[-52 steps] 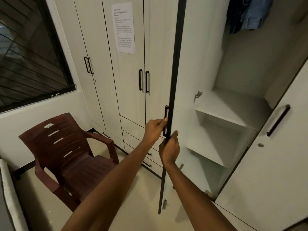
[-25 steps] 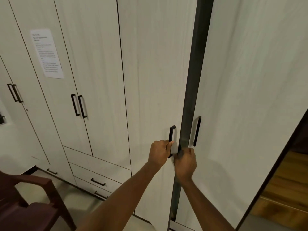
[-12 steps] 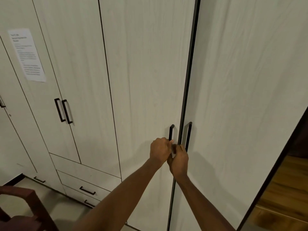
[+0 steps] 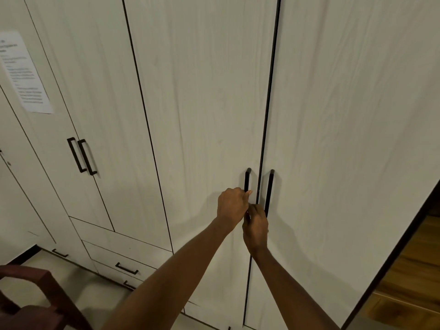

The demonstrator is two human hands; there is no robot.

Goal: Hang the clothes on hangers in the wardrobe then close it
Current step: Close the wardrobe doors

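The pale wood-grain wardrobe's left door [image 4: 202, 115] and right door [image 4: 345, 115] stand flush, with only a thin dark seam between them. No clothes or hangers are in view. My left hand [image 4: 232, 206] grips the black left door handle [image 4: 247, 178] around its lower half, thumb against the bar. Just below it, my right hand [image 4: 256, 225] has its fingers curled at the lower end of the black right door handle [image 4: 270, 186], beside the seam. The two hands touch each other.
More shut wardrobe doors with paired black handles [image 4: 82, 156] and a taped paper notice [image 4: 23, 72] stand to the left, with drawers [image 4: 126, 267] below them. A maroon plastic chair [image 4: 31, 298] is at bottom left. Wooden flooring [image 4: 409, 277] shows at bottom right.
The left door swung shut from wide open and the right door closed after it. The gap between them narrowed to a seam. Both hands stayed on the handles.
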